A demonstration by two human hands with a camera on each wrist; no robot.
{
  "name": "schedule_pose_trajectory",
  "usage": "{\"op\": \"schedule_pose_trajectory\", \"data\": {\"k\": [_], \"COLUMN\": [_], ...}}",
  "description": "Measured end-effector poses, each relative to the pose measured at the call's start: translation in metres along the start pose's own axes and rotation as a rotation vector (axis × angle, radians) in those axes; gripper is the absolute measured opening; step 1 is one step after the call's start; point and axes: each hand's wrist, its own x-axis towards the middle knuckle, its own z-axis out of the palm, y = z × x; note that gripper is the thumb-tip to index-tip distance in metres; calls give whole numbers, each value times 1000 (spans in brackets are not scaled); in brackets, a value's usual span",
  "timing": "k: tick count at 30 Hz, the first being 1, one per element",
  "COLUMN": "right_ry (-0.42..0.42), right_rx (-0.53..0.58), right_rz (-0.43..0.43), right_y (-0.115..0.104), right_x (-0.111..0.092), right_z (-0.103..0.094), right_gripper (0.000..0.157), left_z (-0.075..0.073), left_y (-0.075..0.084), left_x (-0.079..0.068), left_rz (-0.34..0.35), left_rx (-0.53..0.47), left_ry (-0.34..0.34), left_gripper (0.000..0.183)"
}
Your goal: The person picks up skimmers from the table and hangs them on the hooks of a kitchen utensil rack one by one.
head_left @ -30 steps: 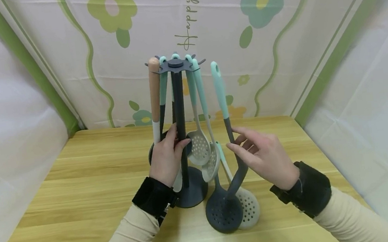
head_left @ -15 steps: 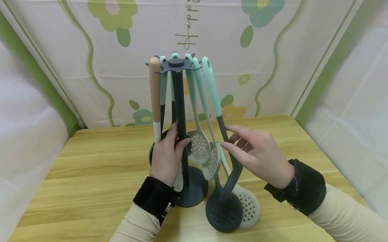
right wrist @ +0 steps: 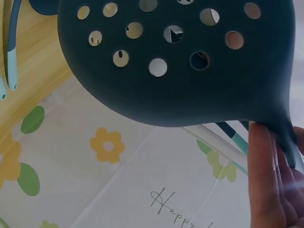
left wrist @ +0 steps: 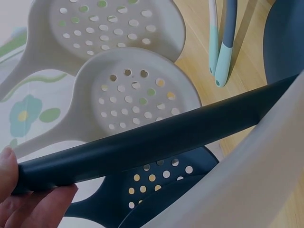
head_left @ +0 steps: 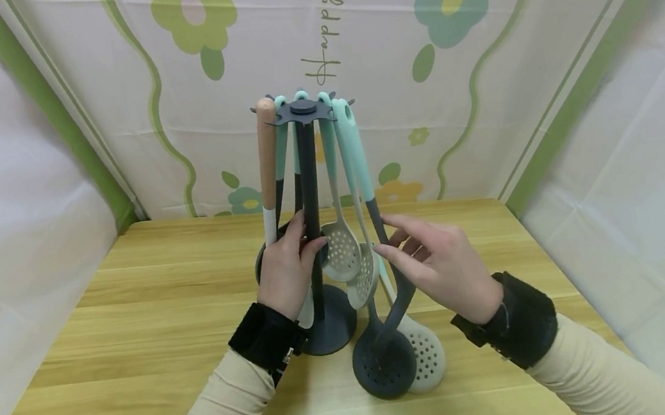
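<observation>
In the head view, my left hand grips the dark upright post of a utensil stand; the left wrist view shows thumb and fingertips around this post. My right hand pinches the dark neck of a skimmer with a mint handle. The handle's holed end overlaps the right edge of the stand's hooked top. In the right wrist view, the dark perforated head of the skimmer fills the upper part. Two pale skimmers with mint handles hang beside it.
On the wooden table lie a dark perforated utensil and a pale perforated one, close to the stand's round base. A wooden-handled utensil hangs at the left. Patterned fabric stands behind.
My right hand has moved left with the skimmer, bringing its mint handle end from beside the stand up against the hooked top. The left hand has stayed on the post.
</observation>
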Motion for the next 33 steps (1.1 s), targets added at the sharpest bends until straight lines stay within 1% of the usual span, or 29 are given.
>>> {"op": "schedule_pose_trajectory", "data": {"k": [6,12,22,28,33], "right_ry": [-4,-7,-87,-131,-165], "right_rx": [-4,6,32,48,75], "right_rz": [2,-7,103,143,160], "right_y": [0,0,-4,-2,1], "right_x": [1,3,9,12,11], "right_z": [1,3,12,19,22], "right_gripper": [35,35,34,32,26], "left_z": [0,0,1,3,4], "left_y": [0,1,0,1,0], "left_x": [1,1,0,0,-1], "left_rz": [-18,-20,-7,-11,8], "left_rx": [-2,1,29,48,50], "left_ry": [-11,-5,11,14,24], "left_gripper": [45,45,43,43,42]}}
